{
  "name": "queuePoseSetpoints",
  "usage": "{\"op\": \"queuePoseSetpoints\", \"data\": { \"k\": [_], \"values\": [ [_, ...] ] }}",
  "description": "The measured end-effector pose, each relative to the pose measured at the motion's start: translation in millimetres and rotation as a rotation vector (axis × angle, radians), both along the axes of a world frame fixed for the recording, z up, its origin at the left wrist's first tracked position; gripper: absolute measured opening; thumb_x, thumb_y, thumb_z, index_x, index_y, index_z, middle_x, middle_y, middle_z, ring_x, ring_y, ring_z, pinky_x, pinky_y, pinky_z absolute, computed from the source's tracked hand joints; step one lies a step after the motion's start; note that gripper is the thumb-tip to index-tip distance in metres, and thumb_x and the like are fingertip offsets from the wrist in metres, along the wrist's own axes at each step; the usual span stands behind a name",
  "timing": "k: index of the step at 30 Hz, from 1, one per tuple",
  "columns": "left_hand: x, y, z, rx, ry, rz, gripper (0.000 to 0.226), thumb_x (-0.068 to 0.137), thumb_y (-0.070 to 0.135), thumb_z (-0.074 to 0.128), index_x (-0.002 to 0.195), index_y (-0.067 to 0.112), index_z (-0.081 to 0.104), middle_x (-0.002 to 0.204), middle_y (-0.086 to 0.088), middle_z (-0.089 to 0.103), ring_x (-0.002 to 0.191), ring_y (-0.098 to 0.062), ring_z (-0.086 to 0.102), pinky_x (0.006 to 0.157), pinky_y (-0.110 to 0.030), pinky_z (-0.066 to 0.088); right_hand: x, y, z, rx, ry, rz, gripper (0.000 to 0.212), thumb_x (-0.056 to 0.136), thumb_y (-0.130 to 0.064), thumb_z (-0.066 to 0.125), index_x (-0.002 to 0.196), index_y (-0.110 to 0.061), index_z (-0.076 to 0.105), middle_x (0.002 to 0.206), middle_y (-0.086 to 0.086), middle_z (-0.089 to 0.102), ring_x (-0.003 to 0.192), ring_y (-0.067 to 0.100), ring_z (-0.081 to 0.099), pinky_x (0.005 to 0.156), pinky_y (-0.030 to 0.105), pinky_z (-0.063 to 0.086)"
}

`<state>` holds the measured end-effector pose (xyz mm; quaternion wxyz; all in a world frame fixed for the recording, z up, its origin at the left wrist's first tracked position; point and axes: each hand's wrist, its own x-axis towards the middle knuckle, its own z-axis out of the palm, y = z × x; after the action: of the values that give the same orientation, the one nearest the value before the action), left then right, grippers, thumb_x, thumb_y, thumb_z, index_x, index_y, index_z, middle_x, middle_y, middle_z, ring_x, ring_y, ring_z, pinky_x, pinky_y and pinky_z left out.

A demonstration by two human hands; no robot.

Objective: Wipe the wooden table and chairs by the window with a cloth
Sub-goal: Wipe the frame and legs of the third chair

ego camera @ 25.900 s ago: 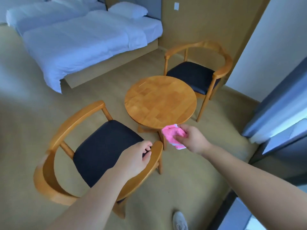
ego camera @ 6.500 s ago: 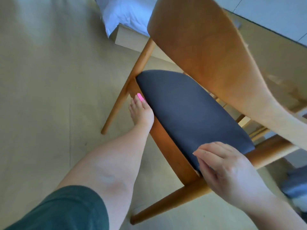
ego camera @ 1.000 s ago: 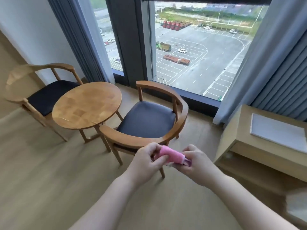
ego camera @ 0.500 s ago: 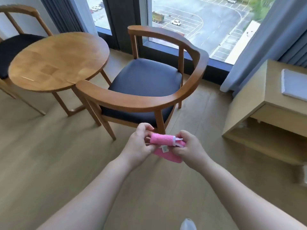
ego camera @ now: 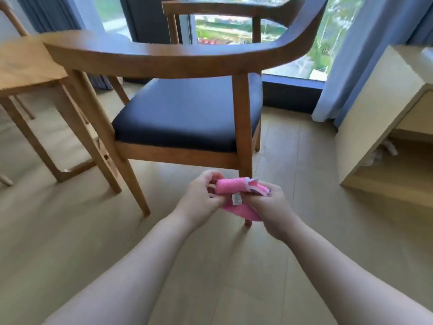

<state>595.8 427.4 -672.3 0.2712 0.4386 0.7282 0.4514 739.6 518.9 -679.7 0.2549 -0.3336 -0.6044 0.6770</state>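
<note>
Both of my hands hold a folded pink cloth (ego camera: pixel 234 193) low over the floor, just behind the nearest wooden chair (ego camera: pixel 164 58). My left hand (ego camera: pixel 202 199) pinches its left end, and my right hand (ego camera: pixel 269 208) grips its right end and the part hanging below. A small white label shows on the cloth. The chair has a curved backrest rail and a dark seat cushion (ego camera: pixel 187 118). The round wooden table (ego camera: pixel 25 64) stands at the left edge. A second chair's frame (ego camera: pixel 9 17) shows at the far left behind the table.
A light wooden bench unit (ego camera: pixel 379 113) stands at the right, with something pale in its lower opening. Blue curtains (ego camera: pixel 365 48) hang by the window (ego camera: pixel 234 29) behind the chair. The floor is light wood planks.
The view has dropped lower and closer to the chair's back; the chair now fills the upper frame. Both hands still hold the pink cloth in the same grip.
</note>
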Motion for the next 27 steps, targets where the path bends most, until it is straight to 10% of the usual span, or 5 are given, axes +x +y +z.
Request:
{"op": "queuePoseSetpoints", "data": {
  "k": [9, 16, 21, 27],
  "values": [
    [-29, -28, -52, 0.039, 0.133, 0.136, 0.028, 0.091, 0.016, 0.062, 0.118, 0.022, 0.057, 0.099, 0.011, 0.060, 0.088, -0.003, 0.060, 0.073, -0.012, 0.050, 3, 40, 3, 0.959, -0.071, -0.302, 0.029, 0.091, -0.011, 0.063, 0.119, -0.019, 0.064, 0.096, 0.000, 0.070, 0.087, 0.018, 0.068, 0.069, 0.012, 0.052],
    [-63, -32, -60, 0.142, 0.350, 0.122, 0.031, 0.090, 0.017, 0.061, 0.115, 0.032, 0.053, 0.092, 0.018, 0.060, 0.089, 0.008, 0.056, 0.072, -0.006, 0.046, -52, 113, 76, 2.275, -0.012, -0.165, 0.036, 0.093, -0.019, 0.065, 0.127, -0.009, 0.060, 0.136, 0.014, 0.053, 0.130, 0.038, 0.046, 0.108, 0.053, 0.037],
    [-77, -44, -84, 0.067, 0.493, 0.066, 0.039, 0.090, 0.023, 0.059, 0.127, 0.033, 0.052, 0.096, 0.029, 0.053, 0.093, 0.009, 0.053, 0.074, -0.006, 0.039, -49, 143, 38, 2.415, -0.518, 0.230, 0.064, 0.095, -0.015, 0.048, 0.152, -0.018, 0.018, 0.159, 0.006, 0.014, 0.148, 0.029, 0.008, 0.120, 0.047, 0.009],
    [-89, -57, -97, 0.058, 0.561, 0.007, 0.042, 0.089, 0.028, 0.059, 0.128, 0.040, 0.048, 0.097, 0.037, 0.046, 0.093, 0.014, 0.049, 0.071, -0.006, 0.036, -45, 142, 0, 2.515, -0.708, 0.322, 0.060, 0.097, -0.015, 0.029, 0.154, -0.013, 0.009, 0.162, 0.009, 0.001, 0.148, 0.028, 0.001, 0.120, 0.044, -0.003]
  ]
}}
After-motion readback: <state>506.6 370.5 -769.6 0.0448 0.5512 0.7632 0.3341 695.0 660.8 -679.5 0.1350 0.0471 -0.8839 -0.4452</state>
